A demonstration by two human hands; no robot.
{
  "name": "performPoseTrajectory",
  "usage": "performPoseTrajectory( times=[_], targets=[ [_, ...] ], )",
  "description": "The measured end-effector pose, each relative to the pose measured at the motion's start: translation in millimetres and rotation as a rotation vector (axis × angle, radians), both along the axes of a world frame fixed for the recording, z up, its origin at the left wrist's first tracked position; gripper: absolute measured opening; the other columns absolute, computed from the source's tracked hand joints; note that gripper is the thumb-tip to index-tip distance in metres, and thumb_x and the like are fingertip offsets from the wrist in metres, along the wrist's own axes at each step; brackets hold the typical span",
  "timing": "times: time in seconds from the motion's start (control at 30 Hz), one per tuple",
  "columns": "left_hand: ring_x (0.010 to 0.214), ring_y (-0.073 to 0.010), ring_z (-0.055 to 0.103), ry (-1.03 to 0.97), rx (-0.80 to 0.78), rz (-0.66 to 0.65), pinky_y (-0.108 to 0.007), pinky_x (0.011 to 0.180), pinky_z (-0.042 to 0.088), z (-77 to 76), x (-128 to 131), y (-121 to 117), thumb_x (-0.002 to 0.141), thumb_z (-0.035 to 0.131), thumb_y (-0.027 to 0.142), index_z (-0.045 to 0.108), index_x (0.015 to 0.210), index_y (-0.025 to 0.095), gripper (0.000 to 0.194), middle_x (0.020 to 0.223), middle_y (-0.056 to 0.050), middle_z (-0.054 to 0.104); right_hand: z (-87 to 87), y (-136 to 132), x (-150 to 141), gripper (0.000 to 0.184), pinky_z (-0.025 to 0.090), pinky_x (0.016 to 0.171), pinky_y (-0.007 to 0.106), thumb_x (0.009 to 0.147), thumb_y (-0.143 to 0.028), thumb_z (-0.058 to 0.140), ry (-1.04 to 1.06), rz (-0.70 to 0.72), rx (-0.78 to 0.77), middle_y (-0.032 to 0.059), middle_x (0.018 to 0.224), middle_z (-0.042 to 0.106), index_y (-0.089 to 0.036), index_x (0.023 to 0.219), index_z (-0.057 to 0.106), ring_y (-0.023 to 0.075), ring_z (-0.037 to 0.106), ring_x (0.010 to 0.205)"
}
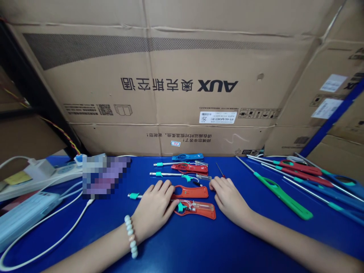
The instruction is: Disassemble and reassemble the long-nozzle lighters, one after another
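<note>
Palm down, my left hand (156, 203) is closed over the front of an opened orange gas lighter; its metal tube (135, 196) sticks out to the left. One orange shell half (196, 192) lies beyond my thumb. The other half (203, 214), nearer me, holds a clear fuel tank (202, 206), white wires and a teal trigger (181, 207). My right hand (230, 197) rests at the right of the shells, fingers curled, fingertips partly hidden. Just past its knuckles lies a thin screwdriver (220, 170), its handle end partly hidden. A small black part (197, 184) sits between the hands.
Beyond lie lighter parts, with red shells (190, 167) and a blue shell (189, 156). At right are a green lighter (284, 193) and several red and blue lighters (301, 167). Left are a power bank (28, 216), cables and a power strip (62, 172). Cardboard (170, 102) walls the back.
</note>
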State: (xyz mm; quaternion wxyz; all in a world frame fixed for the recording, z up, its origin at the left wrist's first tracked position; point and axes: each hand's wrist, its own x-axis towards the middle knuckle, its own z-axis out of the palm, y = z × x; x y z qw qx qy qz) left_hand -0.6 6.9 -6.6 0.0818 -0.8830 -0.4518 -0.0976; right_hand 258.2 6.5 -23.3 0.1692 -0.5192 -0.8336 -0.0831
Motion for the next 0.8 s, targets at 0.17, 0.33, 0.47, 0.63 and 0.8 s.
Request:
performPoseTrajectory(
  times=[0.17,0.33,0.47,0.63,0.8],
  targets=[
    [0.092,-0.0262,0.051,-0.002,-0.001,-0.006,-0.040,0.075,0.044,0.1,0.6,0.4,0.097,0.039,0.034,0.056,0.103,0.017,0.025,0.106,-0.009,0.056,-1.4,-2.0,-0.2,0.031,0.036,0.077,0.034,0.073,0.005,0.045,-0.119,0.001,0.033,0.0096,0.095,0.060,-0.017,0.092,0.056,0.0236,0.050,0.082],
    [0.091,-0.0256,0.051,-0.009,0.011,-0.024,-0.039,0.075,0.044,0.5,-0.6,0.2,0.097,0.038,0.035,0.056,0.103,0.017,0.026,0.105,-0.009,0.056,0.3,-5.1,-0.5,0.043,0.038,0.076,0.036,0.067,0.009,0.045,-0.173,0.015,0.024,0.0114,0.098,0.059,-0.015,0.101,0.055,0.0244,0.051,0.084],
    [0.091,-0.0260,0.051,-0.018,0.007,-0.029,-0.040,0.074,0.045,1.0,-0.6,0.1,0.097,0.039,0.034,0.056,0.102,0.017,0.025,0.105,-0.009,0.056,4.2,-5.5,-1.7,0.042,0.040,0.073,0.033,0.063,0.011,0.040,-0.099,0.026,-0.039,0.0098,0.097,0.055,-0.017,0.091,0.054,0.0213,0.050,0.081],
    [0.092,-0.0265,0.051,-0.013,-0.002,-0.025,-0.041,0.076,0.044,0.7,-0.4,-0.1,0.097,0.039,0.034,0.055,0.104,0.017,0.024,0.106,-0.010,0.055,7.0,-5.5,-3.0,0.038,0.040,0.072,0.032,0.062,0.013,0.036,-0.012,0.036,-0.150,0.0075,0.094,0.051,-0.017,0.081,0.049,0.0197,0.047,0.080],
    [0.092,-0.0265,0.051,-0.021,-0.004,-0.028,-0.041,0.075,0.044,0.1,-0.5,0.2,0.097,0.039,0.033,0.055,0.104,0.017,0.024,0.107,-0.010,0.055,6.4,-7.2,-3.0,0.037,0.041,0.074,0.031,0.065,0.014,0.034,0.043,0.071,-0.180,0.0075,0.096,0.049,-0.018,0.081,0.047,0.0200,0.047,0.085]
  ],
)
